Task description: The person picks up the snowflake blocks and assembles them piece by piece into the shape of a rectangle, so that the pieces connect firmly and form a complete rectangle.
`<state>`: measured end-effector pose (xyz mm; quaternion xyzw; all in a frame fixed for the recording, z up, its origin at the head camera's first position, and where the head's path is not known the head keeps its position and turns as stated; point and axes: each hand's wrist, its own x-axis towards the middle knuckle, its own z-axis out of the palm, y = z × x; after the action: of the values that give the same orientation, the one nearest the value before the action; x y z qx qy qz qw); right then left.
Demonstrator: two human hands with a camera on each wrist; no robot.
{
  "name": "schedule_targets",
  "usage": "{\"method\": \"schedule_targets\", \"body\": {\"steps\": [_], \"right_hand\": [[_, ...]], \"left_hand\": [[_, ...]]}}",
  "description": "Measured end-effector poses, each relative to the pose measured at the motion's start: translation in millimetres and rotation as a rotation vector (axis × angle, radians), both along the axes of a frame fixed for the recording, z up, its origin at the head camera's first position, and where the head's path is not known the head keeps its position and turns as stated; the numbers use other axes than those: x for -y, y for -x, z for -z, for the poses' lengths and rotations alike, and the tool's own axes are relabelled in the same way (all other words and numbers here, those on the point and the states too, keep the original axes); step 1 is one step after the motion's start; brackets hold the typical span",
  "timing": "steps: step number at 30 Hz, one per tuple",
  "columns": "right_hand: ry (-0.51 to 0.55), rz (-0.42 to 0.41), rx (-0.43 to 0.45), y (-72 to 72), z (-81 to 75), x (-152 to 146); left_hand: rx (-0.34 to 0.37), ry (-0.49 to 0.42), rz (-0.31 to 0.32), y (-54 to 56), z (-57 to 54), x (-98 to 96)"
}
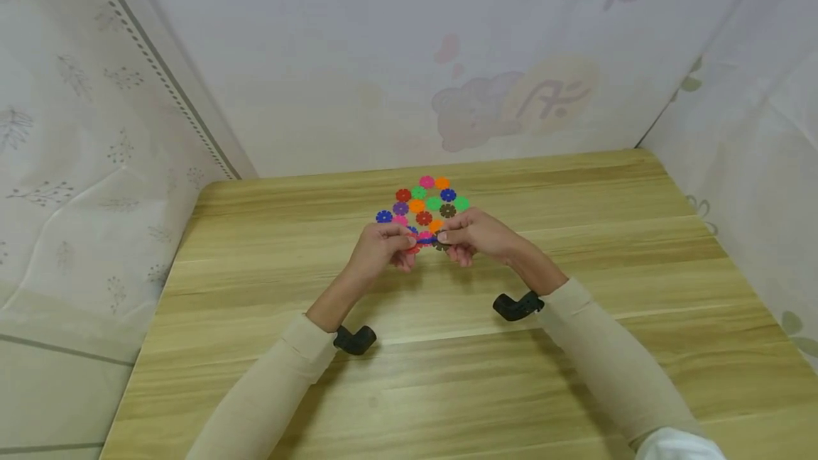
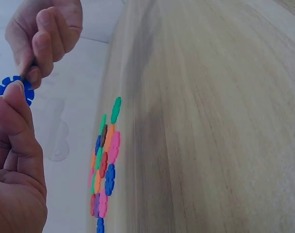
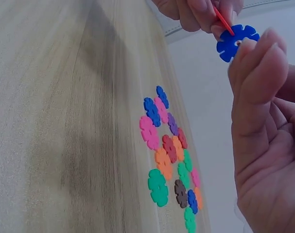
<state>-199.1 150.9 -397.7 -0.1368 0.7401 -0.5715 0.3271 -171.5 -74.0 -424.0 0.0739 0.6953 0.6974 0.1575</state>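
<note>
Both hands meet over the near side of a group of flat, notched plastic discs. My left hand (image 1: 381, 243) pinches a red notched disc (image 3: 224, 20), its thumb close to the blue disc. A blue notched disc (image 3: 228, 49) stands between the hands, with the red disc's edge set against it. My right hand (image 1: 476, 234) pinches a dark brown notched disc (image 1: 441, 245) at the blue disc's other side; in the right wrist view its fingers hide most of that piece. The held discs are raised above the table.
Loose discs in several colours lie flat on the wooden table (image 1: 409, 389) beyond the hands, among them a green disc (image 3: 158, 188), a pink disc (image 3: 148, 132) and a purple disc (image 1: 400, 209). A printed cloth wall (image 1: 319, 91) stands behind the table's far edge.
</note>
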Motion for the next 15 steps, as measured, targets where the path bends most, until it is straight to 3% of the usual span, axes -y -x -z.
{"method": "schedule_targets", "body": {"steps": [15], "right_hand": [[0.037,0.075,-0.032,4.4,3.3,-2.6]], "left_hand": [[-0.001,-0.010,-0.020,0.1,3.5,-1.9]]}}
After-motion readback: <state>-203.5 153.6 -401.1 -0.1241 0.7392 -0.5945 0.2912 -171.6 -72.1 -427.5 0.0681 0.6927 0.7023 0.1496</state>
